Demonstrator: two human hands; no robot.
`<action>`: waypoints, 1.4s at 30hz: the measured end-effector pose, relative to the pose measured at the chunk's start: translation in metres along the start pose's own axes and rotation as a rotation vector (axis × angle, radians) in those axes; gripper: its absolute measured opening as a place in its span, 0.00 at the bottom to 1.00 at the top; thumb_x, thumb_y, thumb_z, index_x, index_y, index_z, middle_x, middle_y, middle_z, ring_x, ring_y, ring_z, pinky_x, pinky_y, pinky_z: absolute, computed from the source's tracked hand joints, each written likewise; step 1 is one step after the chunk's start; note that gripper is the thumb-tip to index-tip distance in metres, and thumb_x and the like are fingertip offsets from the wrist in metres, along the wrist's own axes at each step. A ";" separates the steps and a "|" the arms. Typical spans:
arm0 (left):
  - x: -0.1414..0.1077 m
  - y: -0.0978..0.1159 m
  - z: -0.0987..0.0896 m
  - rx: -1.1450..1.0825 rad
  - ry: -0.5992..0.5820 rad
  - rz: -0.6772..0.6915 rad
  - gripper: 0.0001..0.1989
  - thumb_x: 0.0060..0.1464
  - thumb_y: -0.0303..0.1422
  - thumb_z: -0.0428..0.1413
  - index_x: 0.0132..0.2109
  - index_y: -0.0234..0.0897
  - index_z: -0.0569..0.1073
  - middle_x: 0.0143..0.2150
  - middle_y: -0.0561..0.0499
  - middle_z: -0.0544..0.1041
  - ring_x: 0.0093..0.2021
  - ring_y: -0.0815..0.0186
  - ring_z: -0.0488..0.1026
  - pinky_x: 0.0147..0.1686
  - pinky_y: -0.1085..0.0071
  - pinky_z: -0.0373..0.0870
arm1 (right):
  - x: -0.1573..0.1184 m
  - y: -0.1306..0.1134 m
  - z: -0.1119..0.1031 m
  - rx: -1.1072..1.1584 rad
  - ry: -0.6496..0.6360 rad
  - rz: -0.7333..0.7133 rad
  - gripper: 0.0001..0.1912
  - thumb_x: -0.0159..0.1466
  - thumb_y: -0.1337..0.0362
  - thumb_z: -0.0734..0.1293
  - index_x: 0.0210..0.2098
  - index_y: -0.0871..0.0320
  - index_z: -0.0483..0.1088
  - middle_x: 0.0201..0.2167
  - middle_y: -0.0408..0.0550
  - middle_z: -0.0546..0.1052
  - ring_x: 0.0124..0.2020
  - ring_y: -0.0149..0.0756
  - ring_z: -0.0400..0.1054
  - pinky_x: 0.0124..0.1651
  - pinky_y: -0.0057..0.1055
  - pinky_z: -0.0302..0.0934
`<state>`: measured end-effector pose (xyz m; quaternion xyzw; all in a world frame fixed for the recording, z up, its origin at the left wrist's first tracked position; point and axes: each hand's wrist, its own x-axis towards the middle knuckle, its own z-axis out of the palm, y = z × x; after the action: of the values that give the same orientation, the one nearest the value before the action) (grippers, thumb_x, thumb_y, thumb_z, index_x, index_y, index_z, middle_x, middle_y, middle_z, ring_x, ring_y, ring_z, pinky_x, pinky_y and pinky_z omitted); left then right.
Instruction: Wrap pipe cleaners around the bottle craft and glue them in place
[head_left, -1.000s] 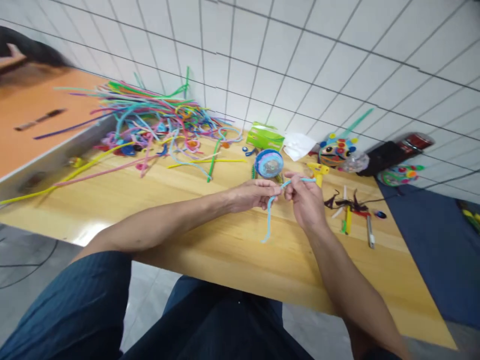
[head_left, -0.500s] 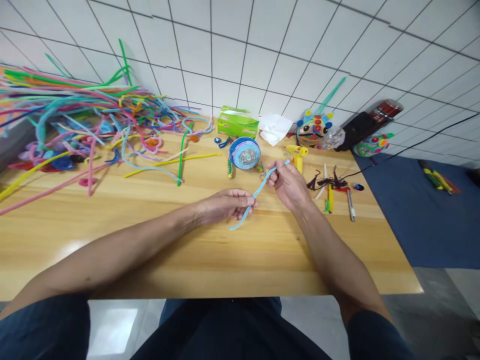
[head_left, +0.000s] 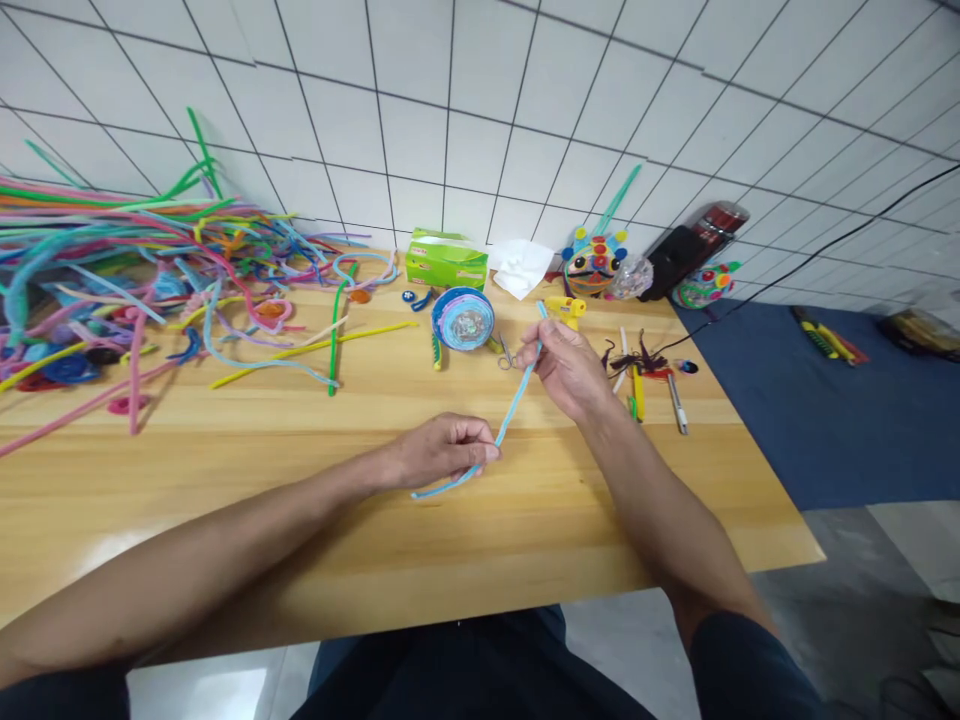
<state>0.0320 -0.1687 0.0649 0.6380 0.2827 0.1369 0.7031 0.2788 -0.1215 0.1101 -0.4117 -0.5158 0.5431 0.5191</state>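
A light blue pipe cleaner [head_left: 514, 404] stretches between my two hands above the wooden table. My left hand [head_left: 448, 447] pinches it towards its lower part, and the loose end curves away to the left below the fingers. Higher up, my right hand [head_left: 568, 365] grips it near the top, where a short tip sticks out past the fingers. Just beyond the hands stands a round blue and purple coiled piece [head_left: 463, 319]. Scissors [head_left: 506, 352] lie beside it, partly hidden, and a yellow glue gun [head_left: 564, 309] rests behind my right hand.
Many coloured pipe cleaners [head_left: 202, 225] heap up on the left. Along the tiled wall stand a green tissue pack [head_left: 446, 262], a decorated face figure [head_left: 592, 264] and a dark bottle [head_left: 694, 247]. A craft knife [head_left: 678, 405] and purple threads lie at right.
My left hand has moved down and left along the pipe cleaner, which now shows a longer, straighter stretch between the hands. The whole view has shifted a little to the right.
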 end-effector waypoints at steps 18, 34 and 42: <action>-0.011 0.030 0.001 -0.291 0.398 0.211 0.37 0.58 0.69 0.77 0.35 0.38 0.79 0.28 0.55 0.76 0.25 0.72 0.69 0.25 0.74 0.64 | -0.053 -0.030 0.022 -1.063 -0.340 -0.490 0.19 0.89 0.52 0.66 0.47 0.49 0.86 0.40 0.49 0.91 0.41 0.42 0.82 0.49 0.37 0.69; 0.003 0.019 -0.016 -0.275 0.407 0.149 0.35 0.53 0.66 0.78 0.37 0.37 0.81 0.31 0.53 0.82 0.25 0.73 0.71 0.24 0.74 0.66 | -0.022 -0.015 -0.001 -1.035 -0.357 -0.418 0.12 0.82 0.57 0.72 0.42 0.49 0.83 0.37 0.45 0.89 0.38 0.40 0.78 0.46 0.36 0.67; 0.004 0.016 -0.017 -0.299 0.454 0.194 0.36 0.49 0.65 0.82 0.35 0.37 0.80 0.27 0.54 0.81 0.23 0.73 0.71 0.26 0.76 0.66 | -0.020 -0.021 -0.004 -0.898 -0.318 -0.322 0.09 0.79 0.55 0.75 0.51 0.49 0.88 0.47 0.47 0.93 0.46 0.44 0.84 0.51 0.37 0.72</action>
<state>0.0283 -0.1496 0.0790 0.5042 0.3472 0.3829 0.6918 0.2883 -0.1422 0.1289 -0.4219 -0.8283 0.2362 0.2829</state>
